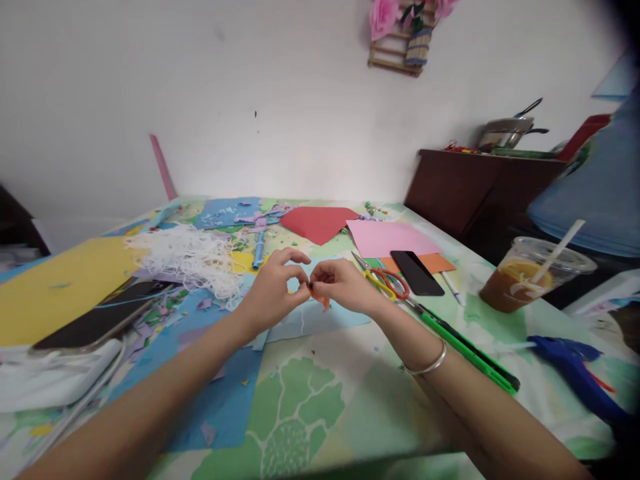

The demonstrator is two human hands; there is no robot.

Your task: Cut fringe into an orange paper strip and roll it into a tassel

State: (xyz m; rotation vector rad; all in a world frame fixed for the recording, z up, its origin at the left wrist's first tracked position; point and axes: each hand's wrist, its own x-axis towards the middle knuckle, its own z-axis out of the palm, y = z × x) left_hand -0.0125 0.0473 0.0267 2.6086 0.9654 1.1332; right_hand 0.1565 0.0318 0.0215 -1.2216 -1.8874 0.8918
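Note:
My left hand (277,287) and my right hand (340,283) meet at the fingertips above a light blue sheet (310,323). Thumb and index finger of my left hand pinch at a tiny dark bit. The fingers of my right hand are curled round a small orange piece (321,298), which hangs below the fingertips. Just right of my right hand lie scissors (387,280) with red and yellow handles. A green box cutter (467,347) is beside my right forearm.
White shredded string (193,257), a yellow sheet (70,287) and a phone (105,313) lie left. Behind are red (317,221) and pink paper (393,237). A black phone (417,272), drink cup (525,277) and blue glue gun (575,370) stand or lie right.

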